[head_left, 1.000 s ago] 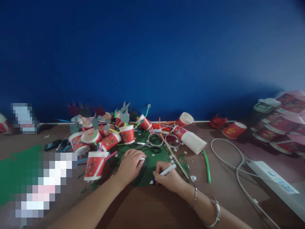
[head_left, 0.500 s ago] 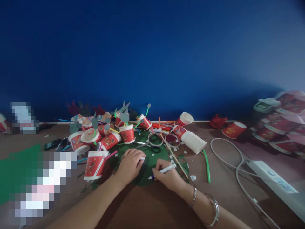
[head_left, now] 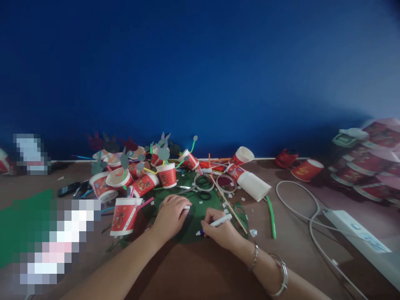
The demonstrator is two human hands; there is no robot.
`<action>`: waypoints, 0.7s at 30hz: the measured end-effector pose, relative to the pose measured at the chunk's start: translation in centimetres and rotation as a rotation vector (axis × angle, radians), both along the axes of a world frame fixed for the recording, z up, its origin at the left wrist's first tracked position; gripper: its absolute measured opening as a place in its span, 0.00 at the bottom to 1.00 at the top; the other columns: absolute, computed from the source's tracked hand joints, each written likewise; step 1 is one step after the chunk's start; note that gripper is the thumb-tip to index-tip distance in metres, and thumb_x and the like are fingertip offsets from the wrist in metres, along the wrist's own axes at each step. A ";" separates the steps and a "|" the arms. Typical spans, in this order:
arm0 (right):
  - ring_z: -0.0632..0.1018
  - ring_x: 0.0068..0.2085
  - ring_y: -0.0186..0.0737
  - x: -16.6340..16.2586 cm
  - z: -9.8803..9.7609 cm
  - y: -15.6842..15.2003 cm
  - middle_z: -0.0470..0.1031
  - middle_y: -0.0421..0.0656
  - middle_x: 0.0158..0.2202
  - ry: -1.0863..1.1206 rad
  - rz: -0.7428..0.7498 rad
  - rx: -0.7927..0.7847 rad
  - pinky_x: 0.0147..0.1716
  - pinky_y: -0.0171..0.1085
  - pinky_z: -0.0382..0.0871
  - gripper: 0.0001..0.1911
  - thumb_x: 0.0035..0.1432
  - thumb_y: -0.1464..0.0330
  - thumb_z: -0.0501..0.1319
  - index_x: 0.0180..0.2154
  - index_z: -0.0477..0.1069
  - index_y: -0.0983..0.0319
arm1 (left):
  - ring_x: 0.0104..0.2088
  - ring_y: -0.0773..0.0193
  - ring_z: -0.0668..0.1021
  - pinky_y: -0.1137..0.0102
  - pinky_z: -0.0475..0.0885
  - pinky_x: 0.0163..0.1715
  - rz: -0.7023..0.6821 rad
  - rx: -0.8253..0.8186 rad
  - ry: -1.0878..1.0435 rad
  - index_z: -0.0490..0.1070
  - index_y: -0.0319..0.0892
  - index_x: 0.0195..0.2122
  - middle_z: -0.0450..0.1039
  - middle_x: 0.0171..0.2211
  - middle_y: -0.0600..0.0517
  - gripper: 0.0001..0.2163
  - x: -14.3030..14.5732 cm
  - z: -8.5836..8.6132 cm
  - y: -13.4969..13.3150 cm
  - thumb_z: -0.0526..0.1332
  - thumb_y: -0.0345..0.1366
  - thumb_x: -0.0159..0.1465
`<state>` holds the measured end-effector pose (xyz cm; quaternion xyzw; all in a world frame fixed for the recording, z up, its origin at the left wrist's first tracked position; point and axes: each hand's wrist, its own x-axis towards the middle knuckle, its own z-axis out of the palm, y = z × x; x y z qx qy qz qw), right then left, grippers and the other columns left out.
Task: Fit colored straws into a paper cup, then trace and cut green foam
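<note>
My right hand point(head_left: 220, 231) grips a white marker point(head_left: 215, 223) with its tip down on a dark green felt sheet point(head_left: 204, 206) lying on the brown table. My left hand point(head_left: 170, 216) presses flat-curled on the same felt, over a small object with a white end sticking out by the fingers; what it is I cannot make out. Bracelets circle my right wrist.
Several red paper cups point(head_left: 125, 216) with straws and felt shapes crowd the left and back. A stack of white cups point(head_left: 254, 185) lies on its side, with scissors point(head_left: 200, 189), tape rings, a green straw point(head_left: 271, 216), a white cable point(head_left: 300, 208) and a power strip point(head_left: 356, 231) at right.
The marker tip has slid a little along the felt, left and then slightly back. My left hand has stayed put.
</note>
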<state>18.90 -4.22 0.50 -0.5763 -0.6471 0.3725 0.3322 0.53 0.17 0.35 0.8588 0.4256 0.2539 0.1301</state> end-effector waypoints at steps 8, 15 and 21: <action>0.66 0.17 0.30 0.1 -0.1 -0.1 0.65 0.36 0.13 0.008 0.026 -0.054 0.16 0.28 0.54 0.11 0.45 0.73 0.56 0.16 0.56 0.60 | 0.43 0.60 0.73 0.63 0.61 0.48 -0.001 -0.004 -0.002 0.71 0.45 0.39 0.75 0.41 0.52 0.08 0.0 0.0 0.0 0.55 0.30 0.61; 0.69 0.15 0.32 0.0 0.3 -0.1 0.67 0.36 0.12 0.061 0.047 -0.119 0.15 0.28 0.56 0.10 0.46 0.71 0.56 0.17 0.57 0.59 | 0.43 0.60 0.73 0.63 0.61 0.48 0.005 -0.001 0.003 0.71 0.45 0.38 0.75 0.41 0.53 0.07 0.0 -0.1 0.0 0.55 0.30 0.61; 0.70 0.18 0.32 -0.1 0.3 0.0 0.69 0.37 0.14 0.066 -0.017 -0.040 0.17 0.29 0.58 0.12 0.47 0.70 0.57 0.17 0.57 0.59 | 0.43 0.61 0.73 0.63 0.62 0.48 0.003 0.005 0.002 0.71 0.46 0.38 0.75 0.41 0.52 0.07 0.0 0.0 0.0 0.55 0.31 0.61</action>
